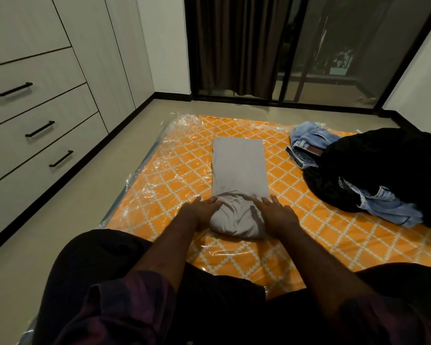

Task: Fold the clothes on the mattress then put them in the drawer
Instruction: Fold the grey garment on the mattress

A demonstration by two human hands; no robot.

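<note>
At your left stands the white cabinet with its drawers, all closed, each with a black handle. Beside it, on the floor, lies the orange mattress with a white diamond pattern, wrapped in clear plastic. Your left hand lies on the left side of the grey garment, fingers stretched out and pressing on the cloth, not curled round it. This garment lies in the middle of the mattress as a long narrow strip running away from you; its near end is bunched into a thick roll and the far part is flat. Your right hand rests on the right side of the roll in the same way, fingers straight and released. Further right, blue jeans lie partly under a big black garment, and more blue denim shows at its near side.
</note>
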